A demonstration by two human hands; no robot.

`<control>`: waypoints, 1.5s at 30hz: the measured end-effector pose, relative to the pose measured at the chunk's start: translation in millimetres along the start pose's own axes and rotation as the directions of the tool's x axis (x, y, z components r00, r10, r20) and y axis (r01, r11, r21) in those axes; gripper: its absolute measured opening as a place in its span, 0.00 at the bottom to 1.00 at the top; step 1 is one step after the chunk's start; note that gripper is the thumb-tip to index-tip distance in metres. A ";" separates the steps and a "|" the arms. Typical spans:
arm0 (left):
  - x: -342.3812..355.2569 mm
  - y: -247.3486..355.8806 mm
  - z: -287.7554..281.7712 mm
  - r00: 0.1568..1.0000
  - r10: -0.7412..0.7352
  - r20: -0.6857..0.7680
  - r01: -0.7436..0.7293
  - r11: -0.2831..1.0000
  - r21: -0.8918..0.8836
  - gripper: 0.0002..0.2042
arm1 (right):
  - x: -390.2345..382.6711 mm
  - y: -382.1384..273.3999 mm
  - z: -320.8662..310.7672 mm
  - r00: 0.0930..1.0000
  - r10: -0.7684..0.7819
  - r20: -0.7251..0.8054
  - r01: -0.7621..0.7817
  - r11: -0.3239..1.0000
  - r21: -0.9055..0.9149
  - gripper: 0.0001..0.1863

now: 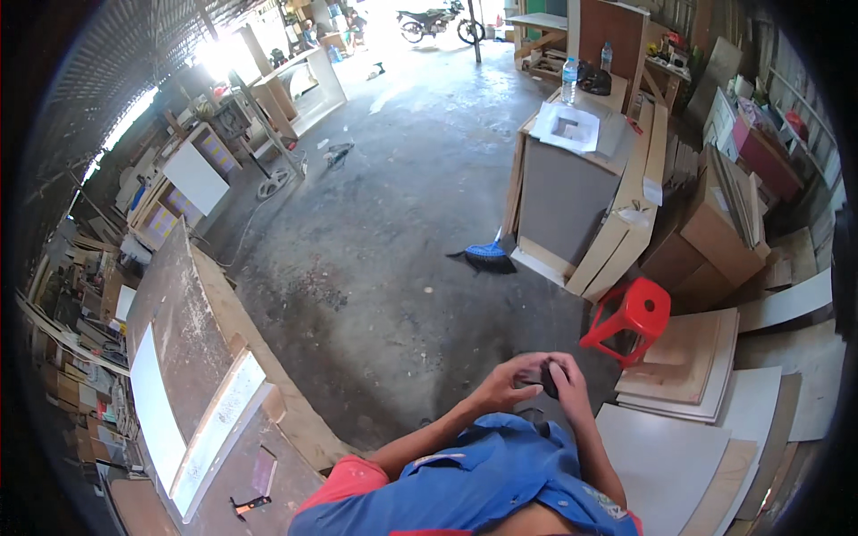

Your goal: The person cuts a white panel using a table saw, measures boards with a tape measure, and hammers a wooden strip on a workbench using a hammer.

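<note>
Both hands meet in front of my body, above the concrete floor. A small dark object (549, 381) is between them; its kind cannot be made out. My right hand (570, 384) is closed round it, with the thumb along its top. Curled fingers of my left hand (517, 379) reach to the same object from the left, and part of it is hidden behind them. A red plastic stool (645, 308) stands just beyond my right hand.
On my left, a worn workbench (170, 295) carries long white-faced boards (219, 429) and a hammer (250, 506). Stacked panels (661, 447) lie close on my right. Farther off are a blue broom head (490, 257), a grey cabinet (565, 201) with a water bottle (569, 80), and a motorbike (440, 22).
</note>
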State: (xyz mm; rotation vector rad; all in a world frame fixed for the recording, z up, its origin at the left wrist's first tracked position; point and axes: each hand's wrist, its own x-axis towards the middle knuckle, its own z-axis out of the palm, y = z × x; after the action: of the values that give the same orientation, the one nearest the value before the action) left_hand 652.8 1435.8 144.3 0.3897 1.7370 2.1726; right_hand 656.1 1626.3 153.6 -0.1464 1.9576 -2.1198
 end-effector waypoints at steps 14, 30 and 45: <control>241.5 6.4 -23.1 0.964 -0.183 -0.191 0.188 0.982 0.009 0.06 | -27.5 62.7 -182.9 0.900 -0.039 -0.435 -0.222 0.817 -0.532 0.17; 341.3 -240.8 9.1 0.609 -0.793 0.015 0.732 0.569 0.375 0.19 | -137.2 180.5 -344.7 0.080 0.285 -0.955 -0.681 0.716 0.157 0.17; 169.7 -249.9 -36.4 0.479 -0.796 -0.371 0.865 0.354 0.356 0.17 | -142.1 252.3 -619.9 -0.050 0.382 -0.923 -0.782 0.560 0.274 0.23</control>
State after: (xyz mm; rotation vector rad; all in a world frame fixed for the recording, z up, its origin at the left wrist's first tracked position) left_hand 505.3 1525.0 -106.4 -0.5068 1.9257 0.9747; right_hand 671.9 2244.4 -139.4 2.0650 2.0971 -1.0776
